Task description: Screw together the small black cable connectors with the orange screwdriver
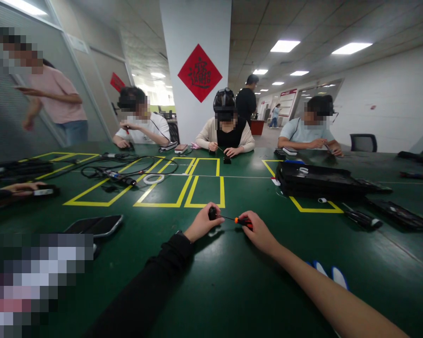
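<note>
My left fingers (205,211) were closed around a small black part (212,213) above the green table (211,291), at twelve o'clock from me. My right fingers (255,218) gripped an orange-and-black screwdriver (245,222), its thin shaft pointing to nine o'clock, toward the part; I couldn't tell whether the tip touched it. From my hands, black trays (315,179) sat at two o'clock, a white cable coil (154,183) at ten and a dark flat device (93,226) at nine.
</note>
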Tool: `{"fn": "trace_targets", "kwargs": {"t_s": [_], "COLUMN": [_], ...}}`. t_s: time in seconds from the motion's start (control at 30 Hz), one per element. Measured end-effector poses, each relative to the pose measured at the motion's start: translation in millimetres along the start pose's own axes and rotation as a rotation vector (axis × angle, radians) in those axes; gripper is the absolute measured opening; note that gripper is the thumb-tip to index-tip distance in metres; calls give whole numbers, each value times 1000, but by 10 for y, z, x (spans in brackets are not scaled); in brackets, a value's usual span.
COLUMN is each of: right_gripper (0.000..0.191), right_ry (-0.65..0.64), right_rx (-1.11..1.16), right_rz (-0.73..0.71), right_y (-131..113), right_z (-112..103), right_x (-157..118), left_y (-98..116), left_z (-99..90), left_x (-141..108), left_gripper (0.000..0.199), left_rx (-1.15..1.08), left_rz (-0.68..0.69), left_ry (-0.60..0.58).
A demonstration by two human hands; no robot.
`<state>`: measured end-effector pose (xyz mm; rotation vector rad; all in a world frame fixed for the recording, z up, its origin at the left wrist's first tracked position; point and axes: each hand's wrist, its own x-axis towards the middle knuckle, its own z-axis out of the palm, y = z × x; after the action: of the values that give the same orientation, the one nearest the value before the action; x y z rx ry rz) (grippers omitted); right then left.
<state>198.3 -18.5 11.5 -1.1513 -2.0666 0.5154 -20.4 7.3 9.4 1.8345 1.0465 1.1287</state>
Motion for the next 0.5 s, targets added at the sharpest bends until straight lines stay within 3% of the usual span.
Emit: {"fn": "trace_targets", "kwargs": {"t_s": [0.5], "right_gripper": [20], "right_ry": [-18], "right_rx": [-23], "right_rz": [34], "right_y": [-45], "right_z": [-25], "right_x": [-7], "left_y": [-25], "left_z": [3], "left_x": [14], "left_gripper": [23], "left_rx": [60], "left_rz": [20], "left_ry": [15]}}
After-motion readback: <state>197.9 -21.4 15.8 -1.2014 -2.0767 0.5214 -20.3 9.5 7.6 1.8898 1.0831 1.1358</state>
